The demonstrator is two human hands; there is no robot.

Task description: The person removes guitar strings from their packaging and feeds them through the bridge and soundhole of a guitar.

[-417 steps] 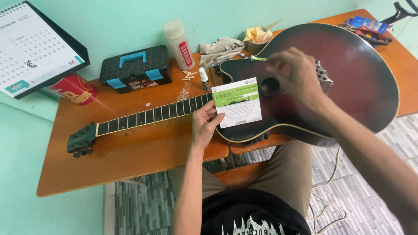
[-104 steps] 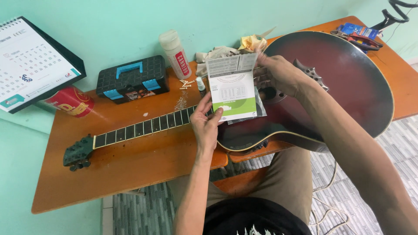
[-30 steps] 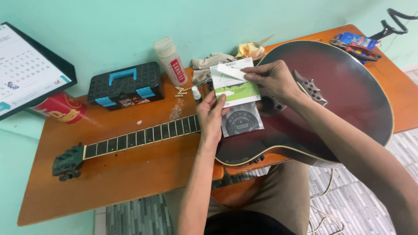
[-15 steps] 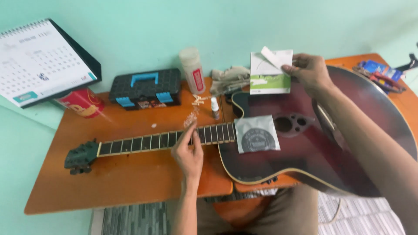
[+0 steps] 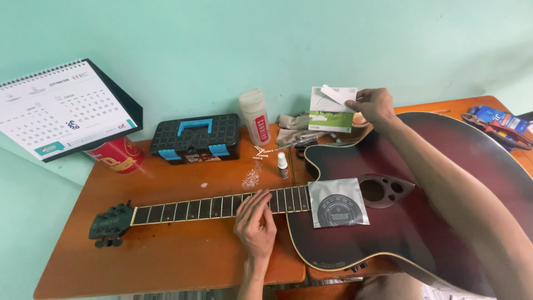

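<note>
A pale green wall backs an orange-brown wooden desk (image 5: 166, 261) that carries the work. A dark red acoustic guitar (image 5: 444, 222) lies face up across the desk, its neck (image 5: 189, 208) pointing left and its body overhanging the right front edge. The right hand (image 5: 375, 105) is raised over the far side of the desk, its fingers pinched on a white and green paper packet (image 5: 332, 101) with the flap standing open. The left hand (image 5: 255, 222) rests on the fretboard near the neck joint, fingers relaxed and flat, grasping nothing. A silver foil pouch (image 5: 337, 202) with a dark round print lies loose on the guitar top, just beside the soundholes (image 5: 383, 189). Behind the neck stand a small dropper bottle (image 5: 282, 165), several scattered light-coloured pins (image 5: 260, 153), a white cylindrical container (image 5: 255, 116) and a crumpled cloth (image 5: 294, 122). Further left sit a black and blue tool case (image 5: 195, 138), a red can (image 5: 115, 156) and a desk calendar (image 5: 61, 108); tools (image 5: 499, 125) lie at the far right corner. Risk assessment: the foil pouch is unsecured and could slide off the glossy top if the guitar is nudged; the overhanging body could tip if the left hand lifts; the pins near the neck could roll and be lost.
</note>
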